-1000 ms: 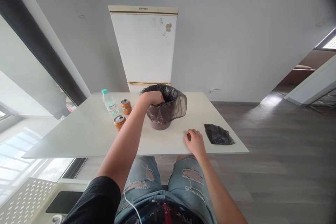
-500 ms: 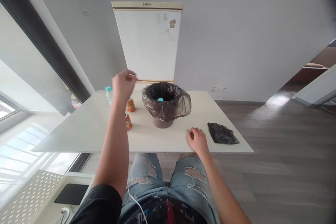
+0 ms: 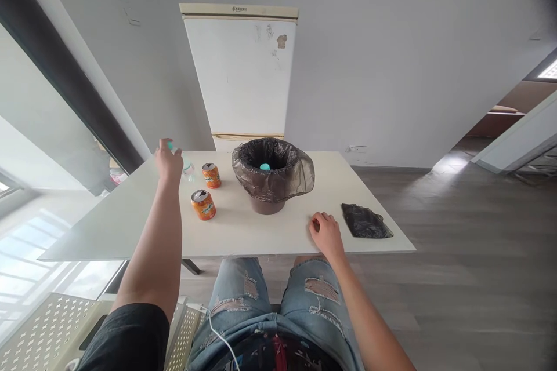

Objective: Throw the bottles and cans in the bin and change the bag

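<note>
My left hand [image 3: 169,161] is stretched out to the far left of the white table [image 3: 270,232] and closes round a clear water bottle [image 3: 186,164] with a teal cap. Two orange soda cans stand just right of it, one farther [image 3: 211,175] and one nearer [image 3: 203,204]. A brown bin lined with a dark bag [image 3: 272,174] sits mid-table, with a teal-capped item [image 3: 264,167] inside. My right hand [image 3: 326,233] rests on the table's near edge, fingers loosely curled, holding nothing.
A folded black plastic bag [image 3: 365,221] lies at the table's right end. A white fridge [image 3: 242,72] stands against the wall behind the table. A window runs along the left, and wooden floor opens to the right.
My left hand left the bin's rim, swung up and leftward, and now reaches the water bottle. A teal-capped item shows inside the bin. My right hand stayed put.
</note>
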The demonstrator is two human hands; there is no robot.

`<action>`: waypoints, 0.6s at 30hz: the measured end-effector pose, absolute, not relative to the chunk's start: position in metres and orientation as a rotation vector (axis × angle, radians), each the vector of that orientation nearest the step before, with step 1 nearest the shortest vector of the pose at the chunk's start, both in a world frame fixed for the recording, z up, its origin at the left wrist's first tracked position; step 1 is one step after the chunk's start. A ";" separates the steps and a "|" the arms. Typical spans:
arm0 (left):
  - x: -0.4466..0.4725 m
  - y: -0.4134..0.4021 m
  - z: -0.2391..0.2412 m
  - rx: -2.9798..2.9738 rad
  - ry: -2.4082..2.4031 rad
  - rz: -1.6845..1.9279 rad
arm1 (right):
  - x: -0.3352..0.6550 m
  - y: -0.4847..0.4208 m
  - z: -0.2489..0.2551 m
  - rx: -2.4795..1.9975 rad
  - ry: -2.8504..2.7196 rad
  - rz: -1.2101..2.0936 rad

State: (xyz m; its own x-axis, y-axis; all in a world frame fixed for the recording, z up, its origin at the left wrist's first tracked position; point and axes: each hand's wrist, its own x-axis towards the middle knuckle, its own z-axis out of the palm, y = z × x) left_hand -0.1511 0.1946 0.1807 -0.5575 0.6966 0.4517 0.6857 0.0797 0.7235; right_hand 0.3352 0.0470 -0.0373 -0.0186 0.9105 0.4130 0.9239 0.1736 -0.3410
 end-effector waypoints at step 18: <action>0.046 0.151 0.284 2.193 1.333 1.274 | 0.335 0.045 -0.035 -1.699 -1.915 -0.041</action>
